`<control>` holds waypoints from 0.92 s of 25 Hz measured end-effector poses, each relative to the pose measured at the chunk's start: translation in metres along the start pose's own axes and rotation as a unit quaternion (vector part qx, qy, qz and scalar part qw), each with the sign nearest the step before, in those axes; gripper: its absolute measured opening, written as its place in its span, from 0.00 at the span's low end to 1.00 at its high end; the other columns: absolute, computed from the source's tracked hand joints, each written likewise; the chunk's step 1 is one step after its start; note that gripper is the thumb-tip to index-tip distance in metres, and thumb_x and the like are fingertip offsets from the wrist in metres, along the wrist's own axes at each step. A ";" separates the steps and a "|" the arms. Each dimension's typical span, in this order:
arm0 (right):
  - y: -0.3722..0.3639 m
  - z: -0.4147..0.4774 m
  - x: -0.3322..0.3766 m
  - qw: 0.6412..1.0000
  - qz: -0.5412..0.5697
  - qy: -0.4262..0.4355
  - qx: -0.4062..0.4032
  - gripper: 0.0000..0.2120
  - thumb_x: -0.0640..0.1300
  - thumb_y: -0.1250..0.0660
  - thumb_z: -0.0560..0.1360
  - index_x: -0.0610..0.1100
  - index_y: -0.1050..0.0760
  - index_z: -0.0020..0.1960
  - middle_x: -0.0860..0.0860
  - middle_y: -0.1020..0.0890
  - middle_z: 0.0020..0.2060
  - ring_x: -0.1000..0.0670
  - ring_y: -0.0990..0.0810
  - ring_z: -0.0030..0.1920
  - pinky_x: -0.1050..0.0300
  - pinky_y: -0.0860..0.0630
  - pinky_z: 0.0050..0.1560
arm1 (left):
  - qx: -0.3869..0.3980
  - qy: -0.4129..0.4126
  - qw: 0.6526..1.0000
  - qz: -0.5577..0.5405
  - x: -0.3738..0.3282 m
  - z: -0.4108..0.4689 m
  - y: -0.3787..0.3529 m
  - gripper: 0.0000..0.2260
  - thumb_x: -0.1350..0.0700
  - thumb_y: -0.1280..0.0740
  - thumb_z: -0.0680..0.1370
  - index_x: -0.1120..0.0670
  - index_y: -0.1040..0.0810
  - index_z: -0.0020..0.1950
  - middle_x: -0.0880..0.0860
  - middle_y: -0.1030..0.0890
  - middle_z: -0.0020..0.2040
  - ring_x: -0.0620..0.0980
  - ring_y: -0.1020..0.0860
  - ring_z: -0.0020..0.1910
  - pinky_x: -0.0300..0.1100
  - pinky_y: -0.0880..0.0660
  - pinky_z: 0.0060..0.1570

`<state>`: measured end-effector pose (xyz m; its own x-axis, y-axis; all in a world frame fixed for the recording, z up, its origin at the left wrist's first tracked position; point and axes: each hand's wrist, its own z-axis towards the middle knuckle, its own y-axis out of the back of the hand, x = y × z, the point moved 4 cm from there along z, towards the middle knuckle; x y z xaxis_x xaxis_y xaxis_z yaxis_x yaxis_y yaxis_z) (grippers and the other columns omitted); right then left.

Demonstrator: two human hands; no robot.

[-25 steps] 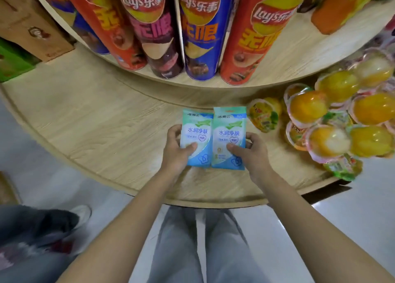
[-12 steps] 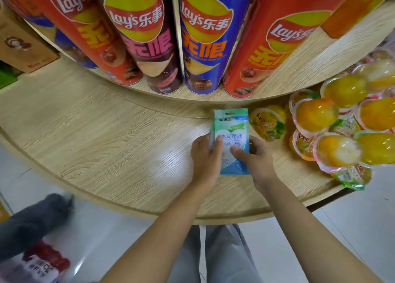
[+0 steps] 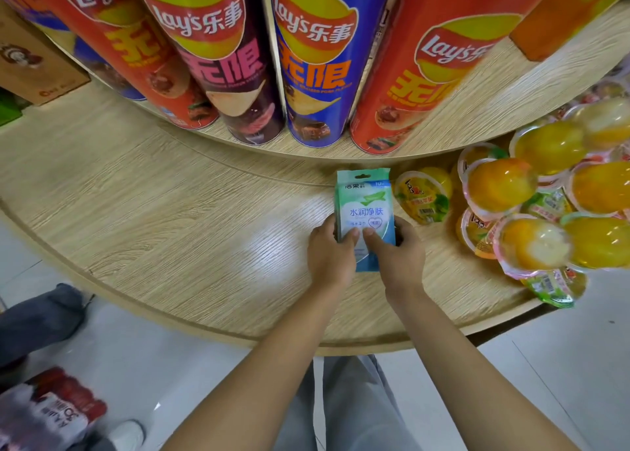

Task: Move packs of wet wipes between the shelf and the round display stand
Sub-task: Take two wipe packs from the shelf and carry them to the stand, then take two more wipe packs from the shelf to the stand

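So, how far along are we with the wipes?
Done: no wipes pack lies released on the stand's lower tier. In hand: the left hand and right hand both pinch a wet wipes pack, upright above that tier beside the jelly cups; whether a second pack sits behind it is unclear. Left: setting it down here or carrying it to the shelf, which is out of view.

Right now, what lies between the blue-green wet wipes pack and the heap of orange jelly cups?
In the head view, one yellow plastic jelly cup lies on the round wooden display stand, beside the pack.
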<state>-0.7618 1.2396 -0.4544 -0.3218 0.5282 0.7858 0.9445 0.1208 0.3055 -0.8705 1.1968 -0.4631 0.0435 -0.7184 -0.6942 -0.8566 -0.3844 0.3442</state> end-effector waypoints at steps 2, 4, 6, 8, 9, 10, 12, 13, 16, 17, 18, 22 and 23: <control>0.002 0.007 0.004 1.000 -0.022 0.012 0.005 0.13 0.40 0.28 0.71 0.43 0.24 0.55 0.48 0.17 0.47 0.51 0.17 0.44 0.59 0.21 0.39 | 0.000 -0.002 1.000 0.013 -0.004 0.004 -0.001 0.09 0.53 0.34 0.76 0.49 0.22 0.55 0.50 0.20 0.53 0.47 0.20 0.49 0.43 0.22 0.45; 0.004 0.009 0.005 0.998 -0.047 0.030 0.013 0.14 0.41 0.28 0.70 0.42 0.24 0.55 0.48 0.18 0.47 0.51 0.17 0.43 0.60 0.22 0.38 | 0.000 -0.010 1.000 0.014 -0.007 0.003 0.001 0.07 0.55 0.34 0.76 0.51 0.21 0.53 0.50 0.19 0.51 0.47 0.20 0.46 0.39 0.23 0.41; 0.005 0.009 0.003 0.997 -0.065 0.040 0.017 0.15 0.42 0.27 0.70 0.42 0.25 0.55 0.48 0.18 0.47 0.50 0.17 0.45 0.58 0.20 0.39 | 0.015 -0.014 1.000 -0.007 -0.009 0.001 0.004 0.08 0.57 0.34 0.76 0.52 0.20 0.54 0.49 0.19 0.50 0.45 0.19 0.44 0.39 0.22 0.41; 0.006 0.008 0.005 0.995 -0.084 0.048 0.014 0.16 0.43 0.27 0.70 0.43 0.26 0.56 0.48 0.19 0.48 0.49 0.18 0.47 0.55 0.20 0.43 | 0.037 -0.014 0.999 -0.015 -0.010 0.001 0.007 0.09 0.57 0.34 0.76 0.52 0.21 0.56 0.50 0.18 0.52 0.47 0.18 0.47 0.46 0.20 0.48; 0.009 0.006 0.007 0.992 -0.106 0.063 0.004 0.18 0.45 0.27 0.70 0.43 0.27 0.58 0.48 0.20 0.50 0.49 0.20 0.49 0.54 0.21 0.46 | 0.045 -0.017 0.999 -0.010 -0.011 0.000 0.011 0.10 0.57 0.34 0.76 0.53 0.22 0.57 0.51 0.18 0.53 0.48 0.18 0.49 0.48 0.21 0.52; 0.014 0.003 0.009 0.988 -0.133 0.081 -0.009 0.21 0.46 0.27 0.70 0.42 0.28 0.60 0.48 0.22 0.52 0.50 0.22 0.51 0.54 0.23 0.49 | 0.040 -0.022 0.999 0.001 -0.011 -0.001 0.016 0.12 0.57 0.34 0.76 0.54 0.23 0.60 0.51 0.19 0.55 0.49 0.19 0.51 0.47 0.23 0.55; 0.030 -0.012 0.016 0.981 -0.157 0.114 -0.025 0.21 0.45 0.30 0.73 0.41 0.29 0.63 0.50 0.24 0.53 0.52 0.26 0.53 0.57 0.27 0.51 | 0.006 -0.035 0.999 0.016 -0.011 -0.008 0.035 0.15 0.58 0.35 0.76 0.55 0.26 0.63 0.51 0.22 0.56 0.49 0.22 0.54 0.42 0.27 0.56; 0.041 -0.023 0.018 0.980 -0.154 0.122 -0.024 0.17 0.44 0.32 0.74 0.41 0.27 0.62 0.50 0.23 0.52 0.52 0.26 0.52 0.58 0.27 0.51 | -0.002 -0.045 0.999 0.017 -0.011 -0.016 0.045 0.14 0.58 0.37 0.77 0.54 0.26 0.63 0.50 0.22 0.55 0.49 0.22 0.53 0.38 0.28 0.55; 0.072 -0.064 0.005 0.981 -0.164 0.101 -0.007 0.09 0.41 0.36 0.77 0.42 0.23 0.55 0.49 0.20 0.48 0.51 0.23 0.48 0.57 0.27 0.52 | 0.025 -0.090 0.994 0.056 -0.007 -0.050 0.067 0.09 0.59 0.38 0.78 0.53 0.23 0.57 0.45 0.23 0.44 0.42 0.24 0.44 0.24 0.32 0.43; 0.082 -0.081 -0.006 0.982 -0.170 0.084 -0.004 0.08 0.41 0.37 0.77 0.42 0.22 0.54 0.49 0.20 0.46 0.51 0.23 0.47 0.59 0.27 0.51 | 0.048 -0.112 0.989 0.079 -0.004 -0.063 0.069 0.08 0.59 0.38 0.78 0.53 0.22 0.55 0.43 0.24 0.41 0.40 0.26 0.41 0.23 0.32 0.41; 0.094 -0.102 -0.019 0.984 -0.168 0.062 -0.014 0.08 0.41 0.37 0.77 0.42 0.22 0.54 0.50 0.20 0.46 0.51 0.23 0.46 0.60 0.29 0.49 | 0.084 -0.131 0.982 0.109 -0.002 -0.077 0.069 0.08 0.59 0.37 0.78 0.52 0.22 0.53 0.42 0.25 0.39 0.40 0.26 0.39 0.24 0.33 0.40; 0.125 -0.196 -0.085 0.986 -0.148 -0.036 -0.063 0.09 0.40 0.37 0.77 0.42 0.22 0.55 0.49 0.20 0.45 0.50 0.22 0.46 0.58 0.27 0.50 | 0.246 -0.187 0.916 0.254 0.010 -0.126 0.048 0.07 0.59 0.36 0.77 0.50 0.22 0.50 0.43 0.23 0.38 0.43 0.25 0.40 0.25 0.32 0.40; 0.132 -0.227 -0.106 0.986 -0.127 -0.068 -0.084 0.09 0.40 0.38 0.77 0.42 0.22 0.55 0.49 0.19 0.46 0.49 0.22 0.46 0.57 0.26 0.51 | 0.289 -0.217 0.883 0.299 0.012 -0.143 0.034 0.07 0.59 0.36 0.76 0.51 0.22 0.51 0.44 0.22 0.39 0.44 0.24 0.40 0.26 0.31 0.41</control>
<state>-0.6177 1.0087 -0.3748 -0.5241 0.6075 0.5969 0.8063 0.1284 0.5774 -0.8258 1.0922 -0.3687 -0.5999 -0.3545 -0.7173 -0.7841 0.4388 0.4389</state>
